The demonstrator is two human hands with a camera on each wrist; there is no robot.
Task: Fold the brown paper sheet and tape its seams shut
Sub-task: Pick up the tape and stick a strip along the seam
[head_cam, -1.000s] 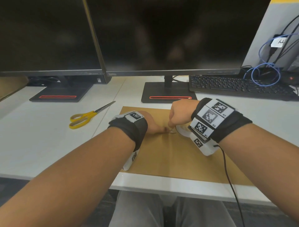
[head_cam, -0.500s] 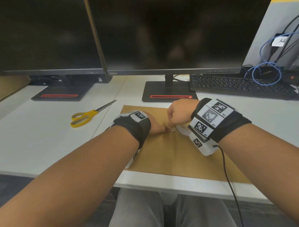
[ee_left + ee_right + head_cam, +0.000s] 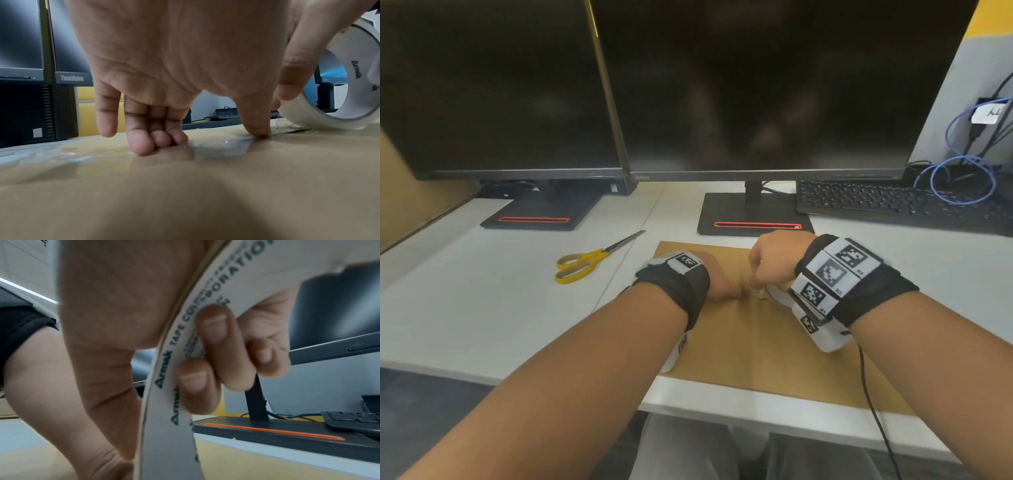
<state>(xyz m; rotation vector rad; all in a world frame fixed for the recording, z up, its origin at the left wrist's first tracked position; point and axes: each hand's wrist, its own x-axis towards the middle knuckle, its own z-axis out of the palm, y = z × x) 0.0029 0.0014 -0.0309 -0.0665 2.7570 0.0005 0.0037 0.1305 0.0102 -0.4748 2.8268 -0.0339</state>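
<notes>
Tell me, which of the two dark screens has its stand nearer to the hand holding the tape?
The right-hand monitor. Its stand base sits just behind the right hand gripping the tape roll; the left monitor stands farther off, beyond the scissors.

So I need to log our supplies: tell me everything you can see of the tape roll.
The tape roll is clear packing tape on a white cardboard core printed with dark green lettering. It stands on edge on the brown paper, the right hand gripping it with fingers hooked through the core. A pulled-out strip lies on the paper under the left hand's fingertip.

Black wristbands [image 3: 681, 291], checkered tags [image 3: 832, 274], grey trousers [image 3: 688, 448]
</notes>
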